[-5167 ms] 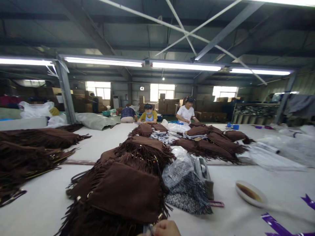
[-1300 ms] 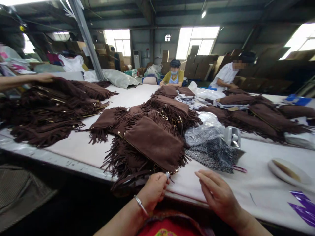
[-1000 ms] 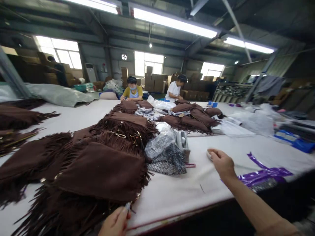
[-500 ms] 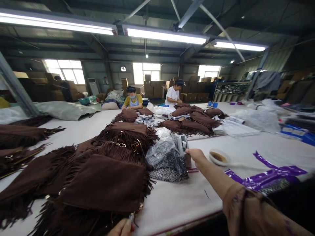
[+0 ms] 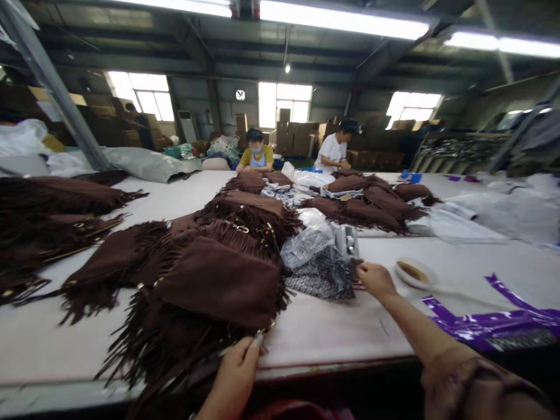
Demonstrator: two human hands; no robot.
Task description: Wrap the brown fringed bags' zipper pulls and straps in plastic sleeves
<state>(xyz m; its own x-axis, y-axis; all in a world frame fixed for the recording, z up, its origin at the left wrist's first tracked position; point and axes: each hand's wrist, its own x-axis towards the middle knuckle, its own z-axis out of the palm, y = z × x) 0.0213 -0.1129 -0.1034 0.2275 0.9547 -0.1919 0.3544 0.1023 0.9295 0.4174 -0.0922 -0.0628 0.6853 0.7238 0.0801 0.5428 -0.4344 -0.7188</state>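
A dark brown fringed bag (image 5: 223, 283) lies flat on top of other fringed bags in front of me. My left hand (image 5: 240, 364) is closed at its lower right corner, pinching a small silvery piece (image 5: 259, 338) too small to name. Farther right, my right hand (image 5: 375, 279) has its fingers closed beside a small grey-white box (image 5: 347, 240). Whatever those fingers pinch is hidden; a small brown patch shows at their tips. Left of the box sits a black-and-white speckled cloth (image 5: 321, 277) with clear plastic (image 5: 301, 248) over it.
A round dish of brown liquid (image 5: 413, 271) stands right of my right hand. Purple plastic packaging (image 5: 490, 326) lies near the table's right edge. More brown bags (image 5: 367, 207) are heaped farther back, and two people work across the table. A metal post (image 5: 56, 87) rises at left.
The view has shifted, so the table's contents appear farther right and higher. My left hand shows more fully, still at the bag's corner. My right hand has moved slightly down along the box.
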